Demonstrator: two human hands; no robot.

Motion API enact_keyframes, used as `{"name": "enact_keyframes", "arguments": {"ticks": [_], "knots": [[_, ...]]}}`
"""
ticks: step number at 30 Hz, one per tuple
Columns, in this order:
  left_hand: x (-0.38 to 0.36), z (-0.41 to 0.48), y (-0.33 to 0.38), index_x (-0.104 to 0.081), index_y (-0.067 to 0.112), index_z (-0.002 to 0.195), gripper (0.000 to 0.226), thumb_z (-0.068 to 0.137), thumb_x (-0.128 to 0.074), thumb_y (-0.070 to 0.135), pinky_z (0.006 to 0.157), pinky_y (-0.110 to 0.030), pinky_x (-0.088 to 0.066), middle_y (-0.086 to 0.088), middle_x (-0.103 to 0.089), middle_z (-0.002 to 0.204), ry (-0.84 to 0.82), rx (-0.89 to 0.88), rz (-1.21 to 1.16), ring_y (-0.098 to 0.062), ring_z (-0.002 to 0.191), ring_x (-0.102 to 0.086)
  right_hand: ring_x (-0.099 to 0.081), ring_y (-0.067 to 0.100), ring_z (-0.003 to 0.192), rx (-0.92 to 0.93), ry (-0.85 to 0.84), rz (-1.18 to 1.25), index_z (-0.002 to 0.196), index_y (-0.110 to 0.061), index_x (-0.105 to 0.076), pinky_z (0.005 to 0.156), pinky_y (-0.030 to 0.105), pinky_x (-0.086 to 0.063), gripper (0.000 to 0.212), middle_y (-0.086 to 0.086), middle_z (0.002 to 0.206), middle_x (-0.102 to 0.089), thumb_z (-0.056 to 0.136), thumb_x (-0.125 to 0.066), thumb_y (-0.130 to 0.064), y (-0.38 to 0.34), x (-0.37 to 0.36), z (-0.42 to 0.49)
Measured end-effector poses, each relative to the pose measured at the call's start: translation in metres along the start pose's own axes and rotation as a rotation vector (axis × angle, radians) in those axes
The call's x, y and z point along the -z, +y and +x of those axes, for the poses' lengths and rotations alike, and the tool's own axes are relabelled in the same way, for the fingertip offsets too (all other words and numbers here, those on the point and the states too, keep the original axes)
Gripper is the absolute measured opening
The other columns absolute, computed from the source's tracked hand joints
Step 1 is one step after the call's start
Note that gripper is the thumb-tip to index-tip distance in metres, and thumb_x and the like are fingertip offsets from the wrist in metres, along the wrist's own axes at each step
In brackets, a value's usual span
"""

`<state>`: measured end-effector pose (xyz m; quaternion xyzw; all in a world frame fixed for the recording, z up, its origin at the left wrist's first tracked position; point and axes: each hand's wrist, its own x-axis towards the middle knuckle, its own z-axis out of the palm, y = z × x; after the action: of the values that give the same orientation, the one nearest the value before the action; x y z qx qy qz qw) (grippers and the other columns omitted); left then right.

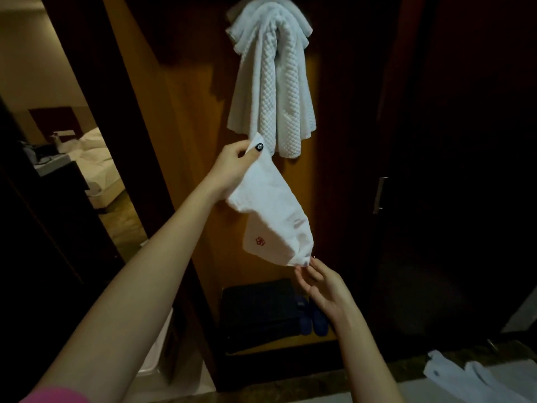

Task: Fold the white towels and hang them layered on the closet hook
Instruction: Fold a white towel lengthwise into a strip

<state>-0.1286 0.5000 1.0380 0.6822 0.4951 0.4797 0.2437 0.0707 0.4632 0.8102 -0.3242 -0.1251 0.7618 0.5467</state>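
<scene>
Up top: bumpy white towels (273, 91) hang bunched together on the closet's wood wall (189, 112). The hook is hidden under them.
Small towel: a small white towel (270, 210) is held up in the air, just below the hanging ones. It hangs down at a slant, partly folded over.
Red mark: a little red mark (260, 241) shows on the lower fold of the small towel.
Left hand: the left hand (232, 167) is raised. Its thumb and fingers pinch the top corner of the small towel. One nail is painted dark.
Right hand: the right hand (322, 286) is lower down. Its fingers are loose and spread, and the tips touch the bottom corner of the small towel. It is not gripping anything.
Closet floor: a dark box (258, 309) sits there, with blue slippers (315, 321) just beside it.
Door: a silver door handle (379, 196) shows on the dark door at the right.
Counter: white cloths (465, 376) lie at the bottom right.
Far left: a bed (96, 158) with white sheets is seen through the doorway.
Sleeve: a pink sleeve (58, 397) peeks in at the bottom left.
</scene>
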Motion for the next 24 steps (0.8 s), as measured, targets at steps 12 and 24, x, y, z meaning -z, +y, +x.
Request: {"name": "enact_keyframes", "arguments": {"ticks": [12, 24], "knots": [[0.02, 0.003, -0.031, -0.065, 0.019, 0.087, 0.021, 0.1, -0.053, 0.031, 0.063, -0.028, -0.047, -0.001, -0.064, 0.081, 0.011, 0.153, -0.095, -0.014, 0.072, -0.062, -0.062, 0.023, 0.089, 0.174, 0.173, -0.047, 0.103, 0.0, -0.065, 0.079, 0.032, -0.049, 0.013, 0.012, 0.097, -0.067, 0.096, -0.055, -0.004, -0.021, 0.001, -0.008], [0.013, -0.004, -0.02, -0.067, 0.023, 0.111, 0.034, 0.087, -0.059, 0.046, 0.081, -0.032, -0.058, -0.002, -0.071, 0.109, -0.263, 0.112, -0.315, -0.019, 0.101, -0.069, -0.064, 0.029, 0.109, -0.102, 0.083, 0.022, 0.127, -0.003, -0.057, 0.081, 0.035, -0.059, 0.054, 0.016, 0.124, -0.065, 0.099, -0.046, -0.049, -0.018, 0.016, -0.011]]}}
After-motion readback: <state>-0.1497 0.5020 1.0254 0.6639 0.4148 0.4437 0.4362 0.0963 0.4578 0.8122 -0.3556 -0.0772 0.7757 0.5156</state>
